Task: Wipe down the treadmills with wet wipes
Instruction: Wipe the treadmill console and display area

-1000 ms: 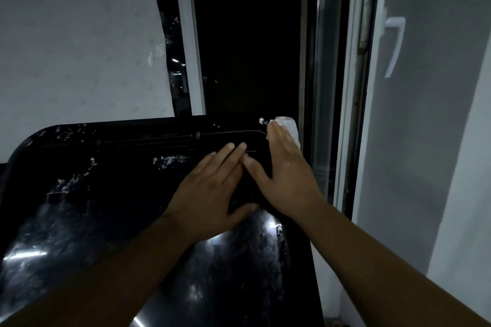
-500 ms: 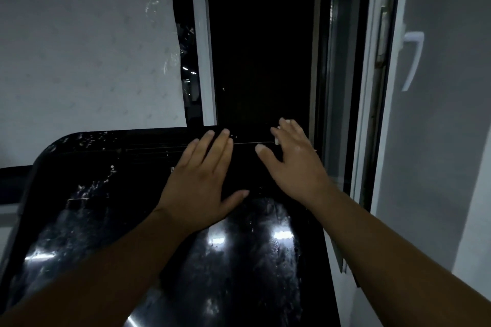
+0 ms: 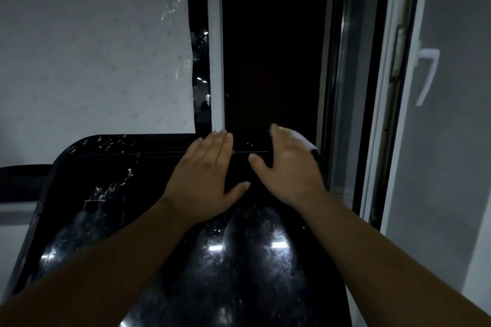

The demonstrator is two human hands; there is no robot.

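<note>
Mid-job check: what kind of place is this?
Probably an indoor exercise room at night: a glossy black treadmill console sits by a dark window with a white handle, and the right hand presses a wet wipe on it.

You have no text, label, brand, number or sign that can be read here; the glossy black treadmill console (image 3: 106,207) carries only glare and wet streaks; the frosted window film (image 3: 93,48) shows a faint repeating pattern, too dim to make out as letters.
</note>
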